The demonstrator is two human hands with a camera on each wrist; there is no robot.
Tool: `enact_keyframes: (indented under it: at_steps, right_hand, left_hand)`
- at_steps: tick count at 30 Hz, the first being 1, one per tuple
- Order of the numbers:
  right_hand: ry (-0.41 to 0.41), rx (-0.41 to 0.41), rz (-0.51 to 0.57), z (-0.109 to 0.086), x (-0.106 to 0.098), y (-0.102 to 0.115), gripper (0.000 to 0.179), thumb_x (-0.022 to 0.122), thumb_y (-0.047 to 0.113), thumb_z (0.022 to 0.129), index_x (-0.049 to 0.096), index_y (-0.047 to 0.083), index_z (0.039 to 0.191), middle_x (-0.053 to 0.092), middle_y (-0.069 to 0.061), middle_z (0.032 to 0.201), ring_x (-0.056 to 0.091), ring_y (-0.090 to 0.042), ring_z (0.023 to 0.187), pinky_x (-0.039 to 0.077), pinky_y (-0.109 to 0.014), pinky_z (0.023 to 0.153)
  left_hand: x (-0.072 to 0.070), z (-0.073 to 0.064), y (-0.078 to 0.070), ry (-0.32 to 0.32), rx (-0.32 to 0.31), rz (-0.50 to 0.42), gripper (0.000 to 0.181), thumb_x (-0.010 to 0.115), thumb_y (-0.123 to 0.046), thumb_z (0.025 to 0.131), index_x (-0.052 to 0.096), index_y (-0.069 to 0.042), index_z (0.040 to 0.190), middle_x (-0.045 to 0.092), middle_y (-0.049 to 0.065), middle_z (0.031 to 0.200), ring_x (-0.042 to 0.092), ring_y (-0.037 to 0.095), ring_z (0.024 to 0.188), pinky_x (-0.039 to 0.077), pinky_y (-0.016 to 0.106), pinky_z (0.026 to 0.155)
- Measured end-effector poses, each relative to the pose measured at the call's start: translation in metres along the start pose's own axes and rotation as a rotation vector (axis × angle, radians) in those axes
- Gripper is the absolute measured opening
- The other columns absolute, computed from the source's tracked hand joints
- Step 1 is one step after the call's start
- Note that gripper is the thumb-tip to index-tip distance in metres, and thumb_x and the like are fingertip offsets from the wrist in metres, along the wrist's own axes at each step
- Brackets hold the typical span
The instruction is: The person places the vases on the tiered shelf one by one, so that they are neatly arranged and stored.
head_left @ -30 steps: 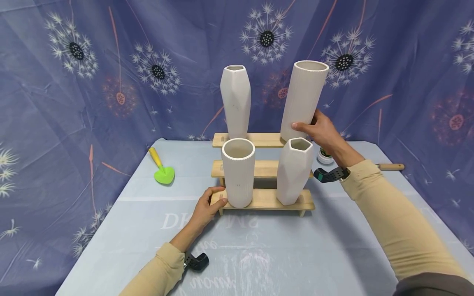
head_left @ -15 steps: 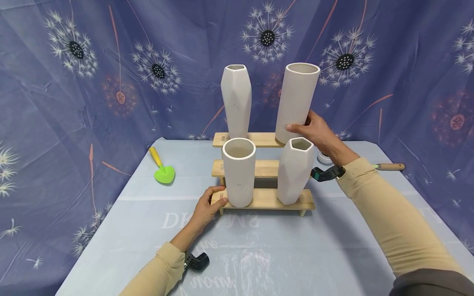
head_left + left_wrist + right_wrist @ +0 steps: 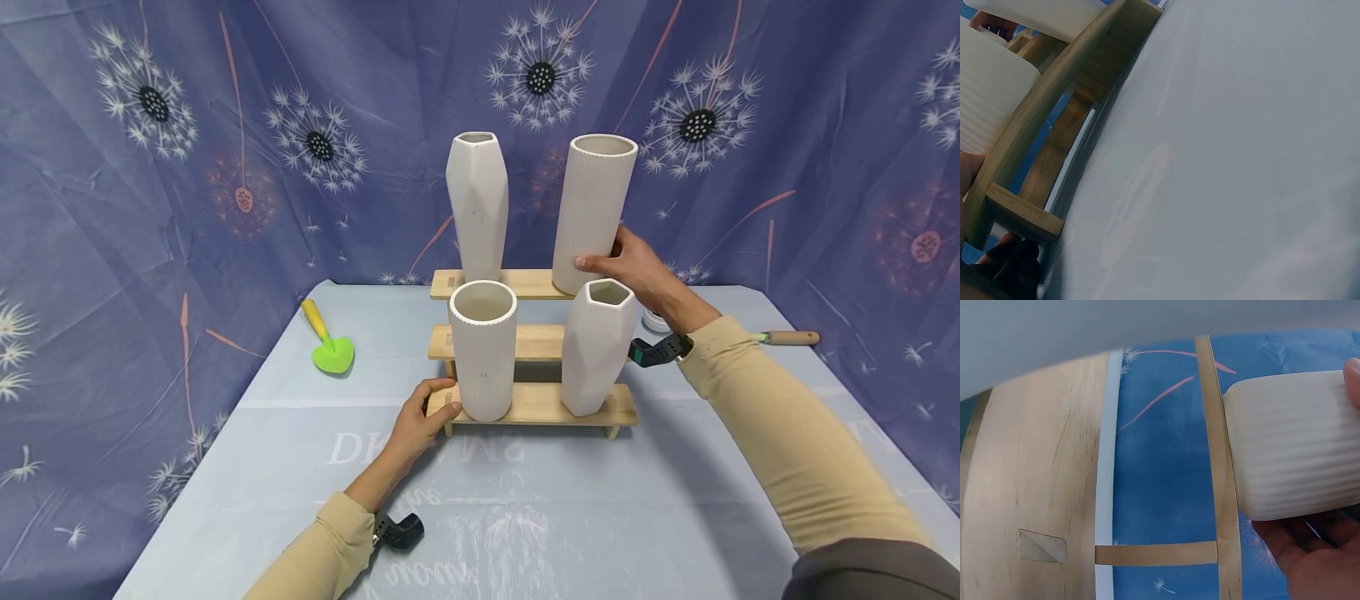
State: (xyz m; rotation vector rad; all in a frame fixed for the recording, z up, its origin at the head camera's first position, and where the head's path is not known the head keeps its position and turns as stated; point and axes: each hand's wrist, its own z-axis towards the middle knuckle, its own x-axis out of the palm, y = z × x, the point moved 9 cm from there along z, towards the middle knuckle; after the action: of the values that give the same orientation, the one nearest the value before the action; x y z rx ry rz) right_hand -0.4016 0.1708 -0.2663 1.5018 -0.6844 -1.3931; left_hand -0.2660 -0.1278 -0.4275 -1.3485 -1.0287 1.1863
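Observation:
My right hand (image 3: 637,268) grips a tall ribbed white vase (image 3: 595,212) low on its side, thumb across the front. The vase's base (image 3: 1254,456) meets the top tier at the right, and the vase leans slightly right. My left hand (image 3: 411,421) holds the left end of the lowest tier of a three-tier wooden stand (image 3: 536,404), thumb above and other fingers at the end and below. A faceted white vase (image 3: 480,208) stands at the top left. On the lowest tier are a ribbed cylindrical vase (image 3: 483,354) and a faceted vase (image 3: 597,348).
A green trowel with a yellow handle (image 3: 328,340) lies on the table at left. Behind my right wrist, a small white pot (image 3: 655,322) is partly hidden. A wooden-handled tool (image 3: 791,337) lies farther right. A patterned blue curtain (image 3: 375,150) hangs behind the table.
My right hand has moved the tall ribbed vase left and slightly down along the top tier, and it leans less. The left hand has stayed on the stand.

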Motion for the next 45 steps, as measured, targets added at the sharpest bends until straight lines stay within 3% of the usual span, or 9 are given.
enact_keyframes:
  at_steps: [27,45]
  right_hand:
    - [0.006,0.009,0.021,-0.004,0.003,-0.002,0.086,0.072,0.039,0.082,0.02,0.021,0.148,0.036,-0.012,0.149,0.04,-0.033,0.134,0.036,-0.056,0.105]
    - [-0.094,0.052,0.003,-0.028,-0.016,-0.013,0.087,0.067,0.045,0.084,0.02,0.013,0.149,0.036,-0.015,0.149,0.037,-0.03,0.136,0.031,-0.049,0.111]
  left_hand:
    - [-0.001,-0.002,-0.001,-0.016,0.017,0.007,0.042,0.064,-0.009,0.089,0.05,-0.003,0.129,0.054,0.02,0.125,0.053,0.006,0.093,0.046,0.017,0.078]
    - [-0.001,-0.004,-0.003,-0.014,0.021,-0.025,0.043,0.063,-0.007,0.089,0.05,-0.001,0.129,0.054,0.022,0.123,0.054,0.003,0.091,0.047,0.016,0.077]
